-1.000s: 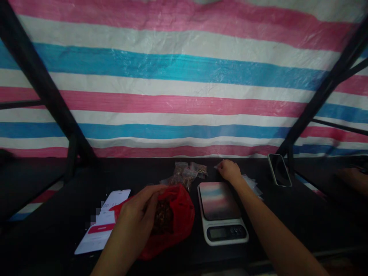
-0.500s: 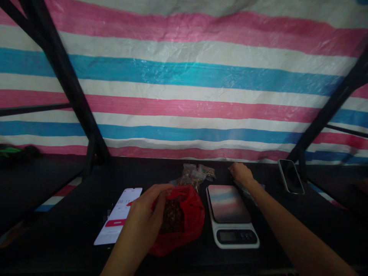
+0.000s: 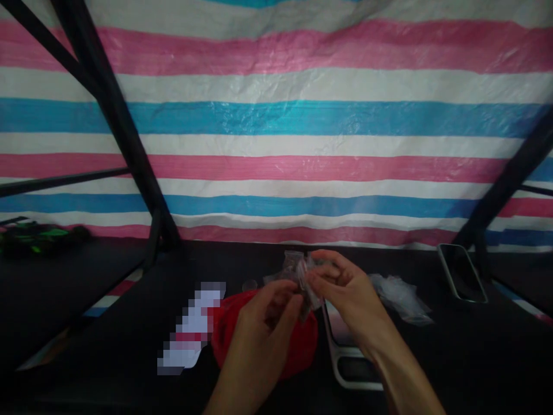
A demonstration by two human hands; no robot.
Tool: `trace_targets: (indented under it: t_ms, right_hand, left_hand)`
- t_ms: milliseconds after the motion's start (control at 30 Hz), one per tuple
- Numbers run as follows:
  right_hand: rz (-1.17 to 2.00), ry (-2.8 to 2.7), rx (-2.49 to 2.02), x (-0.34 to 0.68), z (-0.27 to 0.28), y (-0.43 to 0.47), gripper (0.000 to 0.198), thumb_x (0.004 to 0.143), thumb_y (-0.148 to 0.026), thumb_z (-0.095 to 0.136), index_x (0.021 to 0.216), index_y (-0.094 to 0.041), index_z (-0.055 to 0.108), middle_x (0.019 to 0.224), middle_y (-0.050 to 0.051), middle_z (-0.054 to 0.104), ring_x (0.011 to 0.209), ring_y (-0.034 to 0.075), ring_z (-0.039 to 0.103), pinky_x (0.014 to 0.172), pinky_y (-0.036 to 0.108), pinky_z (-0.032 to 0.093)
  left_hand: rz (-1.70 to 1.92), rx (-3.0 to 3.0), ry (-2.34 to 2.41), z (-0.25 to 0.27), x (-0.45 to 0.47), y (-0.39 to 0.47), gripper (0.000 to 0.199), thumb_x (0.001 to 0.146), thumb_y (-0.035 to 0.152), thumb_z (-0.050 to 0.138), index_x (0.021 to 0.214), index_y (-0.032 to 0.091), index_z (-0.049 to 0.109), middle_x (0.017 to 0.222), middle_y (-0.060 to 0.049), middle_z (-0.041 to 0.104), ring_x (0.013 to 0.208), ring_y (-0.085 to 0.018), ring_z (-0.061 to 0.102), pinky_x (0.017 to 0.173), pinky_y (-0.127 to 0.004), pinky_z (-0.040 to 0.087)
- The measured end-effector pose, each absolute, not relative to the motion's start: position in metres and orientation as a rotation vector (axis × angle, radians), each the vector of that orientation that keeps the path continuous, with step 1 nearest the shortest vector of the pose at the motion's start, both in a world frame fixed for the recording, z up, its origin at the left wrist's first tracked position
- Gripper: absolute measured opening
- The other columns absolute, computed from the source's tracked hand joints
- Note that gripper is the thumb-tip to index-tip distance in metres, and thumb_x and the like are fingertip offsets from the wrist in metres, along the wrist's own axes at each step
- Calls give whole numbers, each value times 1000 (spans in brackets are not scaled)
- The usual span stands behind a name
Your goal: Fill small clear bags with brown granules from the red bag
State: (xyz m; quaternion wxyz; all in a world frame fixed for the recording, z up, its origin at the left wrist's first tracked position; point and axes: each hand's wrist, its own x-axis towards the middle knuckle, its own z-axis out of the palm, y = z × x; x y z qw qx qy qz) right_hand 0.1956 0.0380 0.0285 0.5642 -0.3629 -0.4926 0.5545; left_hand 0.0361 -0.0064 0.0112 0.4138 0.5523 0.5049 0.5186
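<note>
My right hand (image 3: 341, 282) pinches a small clear zip bag (image 3: 310, 288) above the table. My left hand (image 3: 270, 314) meets it from the left, thumb and fingers closed at the bag's near edge; its exact grip is partly hidden. Below both hands sits a red plastic bag (image 3: 302, 349), its opening mostly covered by my left hand. A white kitchen scale (image 3: 339, 374) stands to the right, partly under my right hand and forearm. Behind the hands lie small clear packets (image 3: 292, 258), partly hidden.
Loose clear bags (image 3: 401, 297) lie in a pile right of the scale. One phone (image 3: 462, 274) rests at the far right; another, pixelated phone (image 3: 194, 323) lies left of the red bag. Black metal struts (image 3: 138, 167) rise before a striped sheet (image 3: 302, 167).
My right hand has come left from beside the scale with a small zip bag. My left hand has moved from the red bag's rim to that zip bag. The view has shifted slightly.
</note>
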Motion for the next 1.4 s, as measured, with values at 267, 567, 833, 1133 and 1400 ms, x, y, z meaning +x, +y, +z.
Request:
trace_targets:
  t_ms: [267,567,833,1133,1400]
  right_hand:
    - [1543,-1137,-826,175,18,37,65,55,-31,102,105,-23,62,66,-7,73,53,12,62,52,21,48]
    - [1362,-1324,-875,161,8,25,37,83,-38,82,103,-27,54,72,-8,65,62,13,60,56,23,45]
    - [1149,-1548,-1103,164,7,20,23,95,-41,63,115,-28,60,91,1,70,83,22,69,73,34,52]
    - [1389,-1375,-1065,162,-19,39,46,90,-60,70,116,-22,68,97,5,76,80,22,70,73,34,54]
    - [906,-1686,-1252,158,-20,43,16,85,-27,73,101,-25,75,103,4,75,98,26,70,93,42,51]
  left_hand:
    - [1160,1319,1164,8,24,-9,22,92,45,70,91,22,72,88,-3,77,81,-19,72,77,-28,56]
    - [1300,1258,1225,-4,27,-5,26,90,41,63,72,23,58,65,5,57,60,-12,55,58,-22,44]
    - [1596,1303,1522,2,13,3,20,93,37,62,79,23,61,72,4,65,67,-14,62,60,-22,48]
    - [1511,1339,1341,7,-9,3,23,91,43,64,85,22,67,81,-1,73,78,-18,72,72,-28,58]
    - [1551,1713,1843,0,-37,-2,28,90,28,56,110,23,73,111,-8,75,103,-25,72,96,-44,58]
